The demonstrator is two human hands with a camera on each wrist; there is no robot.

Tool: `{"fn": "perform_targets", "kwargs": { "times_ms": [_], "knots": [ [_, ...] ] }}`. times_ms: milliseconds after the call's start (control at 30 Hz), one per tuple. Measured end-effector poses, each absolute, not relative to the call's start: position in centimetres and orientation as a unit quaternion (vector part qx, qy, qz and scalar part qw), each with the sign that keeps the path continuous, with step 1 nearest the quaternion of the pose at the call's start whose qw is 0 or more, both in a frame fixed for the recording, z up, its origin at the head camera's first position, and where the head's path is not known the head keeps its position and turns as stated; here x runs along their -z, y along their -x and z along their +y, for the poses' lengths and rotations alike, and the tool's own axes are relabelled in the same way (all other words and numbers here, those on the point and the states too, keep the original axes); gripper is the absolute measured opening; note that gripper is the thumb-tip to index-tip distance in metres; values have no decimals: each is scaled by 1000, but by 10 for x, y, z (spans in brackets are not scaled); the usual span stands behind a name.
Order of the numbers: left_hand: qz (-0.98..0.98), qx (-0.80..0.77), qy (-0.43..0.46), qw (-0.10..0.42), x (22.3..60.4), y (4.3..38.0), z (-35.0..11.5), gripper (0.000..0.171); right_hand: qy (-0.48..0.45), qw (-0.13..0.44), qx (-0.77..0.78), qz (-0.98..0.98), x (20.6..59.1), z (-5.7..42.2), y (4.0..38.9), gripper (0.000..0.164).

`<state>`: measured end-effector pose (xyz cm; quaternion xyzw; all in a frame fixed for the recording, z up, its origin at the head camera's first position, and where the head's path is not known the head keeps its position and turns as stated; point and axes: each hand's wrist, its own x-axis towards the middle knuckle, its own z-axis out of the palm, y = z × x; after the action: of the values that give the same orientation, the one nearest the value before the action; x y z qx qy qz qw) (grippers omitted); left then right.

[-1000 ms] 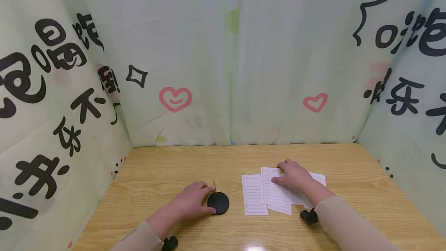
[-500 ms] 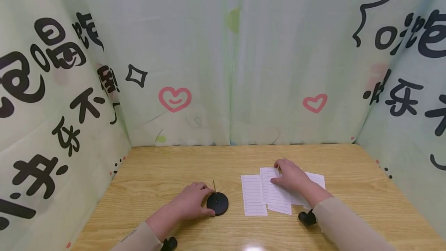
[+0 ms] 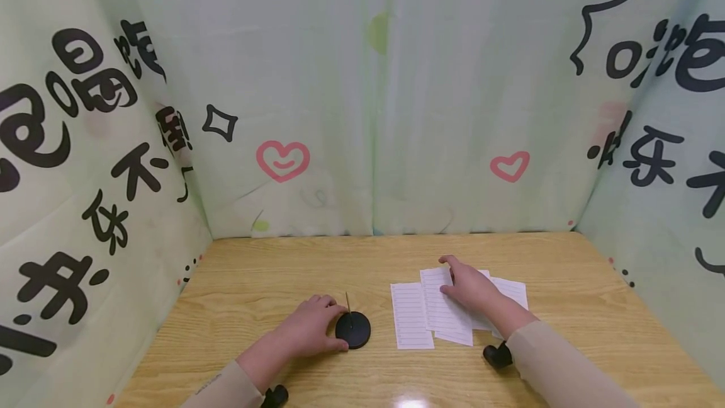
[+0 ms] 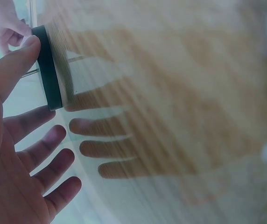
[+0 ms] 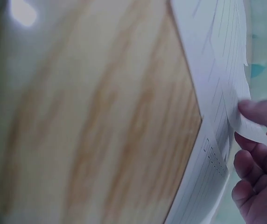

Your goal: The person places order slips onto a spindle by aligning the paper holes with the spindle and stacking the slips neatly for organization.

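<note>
The left hand [image 3: 308,329] holds the round black foot of the bill spike [image 3: 358,334] between thumb and first finger, with the other fingers spread out. The right hand [image 3: 472,288] has its thumb over one lined sheet [image 5: 248,129] and curled fingers under it, so the paper is bent up between them. The head view does not make clear which sheet that is. The other lined sheets [image 3: 412,320] lie flat around that hand, some on top of each other. The bill spike stands near them, on their left, with its thin pin pointing up. To do this well, lift just one sheet, pinch it softly so it doesn't crease, and keep the foot flat on the bench [image 3: 255,269]. Mind the pin, as it may be sharp. A curtain [image 3: 317,80] hangs behind.
</note>
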<state>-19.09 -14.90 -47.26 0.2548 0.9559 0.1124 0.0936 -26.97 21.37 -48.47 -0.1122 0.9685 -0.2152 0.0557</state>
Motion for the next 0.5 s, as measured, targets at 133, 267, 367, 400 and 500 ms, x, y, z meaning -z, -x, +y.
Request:
{"fn": "perform_targets", "kwargs": {
  "times_ms": [133, 267, 367, 400, 500],
  "knots": [
    [956, -114, -253, 94, 471, 192, -149, 68, 105, 55, 235, 965, 480, 213, 266, 49],
    [958, -115, -249, 87, 471, 191, -148, 69, 108, 40, 254, 960, 478, 213, 264, 41],
    [959, -113, -247, 84, 472, 190, -147, 69, 120, 23, 261, 958, 478, 214, 262, 38],
    [959, -113, -247, 84, 472, 190, -147, 69, 124, 17, 264, 956, 478, 214, 262, 37],
    [959, -114, -245, 86, 471, 189, -147, 68, 131, 3, 281, 951, 475, 215, 258, 36]
  ]
}}
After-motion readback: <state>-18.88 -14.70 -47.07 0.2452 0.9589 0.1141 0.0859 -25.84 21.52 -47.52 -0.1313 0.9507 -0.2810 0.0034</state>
